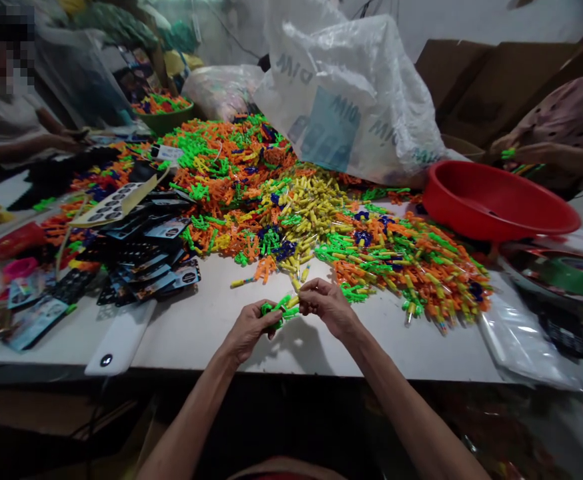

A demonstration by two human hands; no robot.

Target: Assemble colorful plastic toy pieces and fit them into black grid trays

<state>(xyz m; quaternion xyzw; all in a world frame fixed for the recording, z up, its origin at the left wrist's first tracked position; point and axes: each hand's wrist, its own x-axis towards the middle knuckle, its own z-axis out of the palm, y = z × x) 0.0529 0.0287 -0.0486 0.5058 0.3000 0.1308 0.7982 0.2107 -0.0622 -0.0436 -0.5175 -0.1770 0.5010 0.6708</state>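
Observation:
My left hand (251,328) is closed around a green plastic toy piece (277,309) just above the white table (211,327) near its front edge. My right hand (325,301) pinches a small yellow tube (292,302) that meets the green piece between the two hands. Right behind my hands spreads a big heap of small plastic parts (291,207) in orange, green, yellow and blue.
Dark printed backing cards (146,247) lie stacked on the left. A red basin (496,203) sits at the right, a large clear plastic bag (351,100) behind the heap, a green bowl (164,113) at the back. Other people's arms work at far left (36,143) and far right (556,157).

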